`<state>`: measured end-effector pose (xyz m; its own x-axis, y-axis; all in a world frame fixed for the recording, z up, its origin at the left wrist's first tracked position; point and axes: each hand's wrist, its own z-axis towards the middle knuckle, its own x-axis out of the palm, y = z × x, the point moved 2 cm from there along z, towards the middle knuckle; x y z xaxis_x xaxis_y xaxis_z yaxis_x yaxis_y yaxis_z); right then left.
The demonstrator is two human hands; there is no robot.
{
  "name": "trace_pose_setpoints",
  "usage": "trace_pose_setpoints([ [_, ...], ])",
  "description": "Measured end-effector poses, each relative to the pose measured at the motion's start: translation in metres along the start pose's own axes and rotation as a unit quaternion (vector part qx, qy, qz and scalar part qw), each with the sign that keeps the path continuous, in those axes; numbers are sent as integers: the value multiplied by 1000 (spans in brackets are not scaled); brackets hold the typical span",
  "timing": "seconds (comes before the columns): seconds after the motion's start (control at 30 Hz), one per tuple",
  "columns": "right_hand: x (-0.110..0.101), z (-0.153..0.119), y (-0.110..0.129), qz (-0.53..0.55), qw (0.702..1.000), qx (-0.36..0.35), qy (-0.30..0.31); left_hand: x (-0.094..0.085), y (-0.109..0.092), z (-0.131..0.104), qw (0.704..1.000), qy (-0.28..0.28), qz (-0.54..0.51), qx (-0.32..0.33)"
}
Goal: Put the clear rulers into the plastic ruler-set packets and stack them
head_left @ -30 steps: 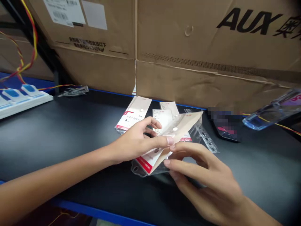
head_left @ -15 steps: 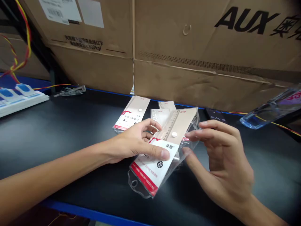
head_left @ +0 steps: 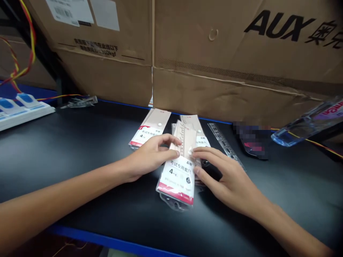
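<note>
A clear plastic sleeve holding a ruler set (head_left: 175,178), with a white and red card front, is over the black table, its hang-hole end towards me. My left hand (head_left: 150,155) is closed on its left edge, thumb on the front. My right hand (head_left: 227,175) pinches the right edge near the white snap button. Behind it to the left lies a second ruler set (head_left: 150,125). A third ruler set (head_left: 205,142) is partly hidden behind the held one. To the right lies a loose clear ruler (head_left: 227,144).
Cardboard boxes (head_left: 187,85) wall off the back of the black table (head_left: 93,142). A white power strip (head_left: 26,113) and a small clear plastic bundle (head_left: 80,102) are at the left. At the right are a blurred dark object (head_left: 252,141) and a clear plastic piece (head_left: 300,125).
The held ruler set has come down and turned more upright. My right hand has moved left and closed onto its edge, bringing the clear ruler behind into view.
</note>
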<state>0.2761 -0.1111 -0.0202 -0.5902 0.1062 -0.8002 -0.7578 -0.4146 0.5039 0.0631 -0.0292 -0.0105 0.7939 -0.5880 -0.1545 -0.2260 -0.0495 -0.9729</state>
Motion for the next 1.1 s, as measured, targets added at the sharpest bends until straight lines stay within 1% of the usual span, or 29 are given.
trace_pose_setpoints([
  [0.03,-4,2,-6,-20,999,9,-29,-1,1,1,1000,-9,14,11],
  [0.1,-16,5,-21,-81,992,41,-91,-3,4,3,997,-22,56,54],
  [0.13,-21,7,-30,-119,986,59,-103,-4,5,4,993,-24,82,79],
  [0.2,-32,9,-48,-189,971,116,-87,-5,6,4,984,-23,133,120],
  [0.27,-38,11,-64,-228,956,178,-44,-5,7,3,974,-19,179,141],
  [0.33,-42,11,-73,-226,948,223,-22,-5,7,2,962,-21,225,154],
  [0.37,-43,11,-75,-215,947,239,-22,-5,7,2,955,-28,249,161],
  [0.47,-46,11,-77,-192,942,273,-42,-11,6,6,926,-61,321,189],
  [0.53,-50,11,-76,-195,938,280,-67,-22,6,12,900,-86,371,212],
  [0.6,-56,11,-74,-202,933,278,-105,-38,6,21,873,-116,422,214],
  [0.63,-60,10,-73,-202,933,273,-119,-48,7,26,862,-136,446,198],
  [0.7,-66,10,-69,-195,933,259,-153,-68,10,34,840,-175,493,141],
  [0.73,-68,9,-67,-186,935,253,-167,-75,12,38,837,-182,502,119],
  [0.8,-70,9,-62,-164,933,247,-202,-85,16,42,843,-170,501,93],
  [0.87,-66,9,-57,-136,934,240,-228,-88,18,43,850,-151,497,90],
  [0.9,-62,9,-55,-119,939,231,-227,-87,19,43,850,-145,498,94],
  [0.93,-58,10,-52,-102,944,220,-222,-86,19,43,848,-141,501,103],
  [1.0,-49,10,-47,-67,959,195,-195,-83,19,42,842,-135,509,117],
  [1.1,-39,9,-37,-38,970,167,-175,-81,18,41,839,-135,514,117],
])
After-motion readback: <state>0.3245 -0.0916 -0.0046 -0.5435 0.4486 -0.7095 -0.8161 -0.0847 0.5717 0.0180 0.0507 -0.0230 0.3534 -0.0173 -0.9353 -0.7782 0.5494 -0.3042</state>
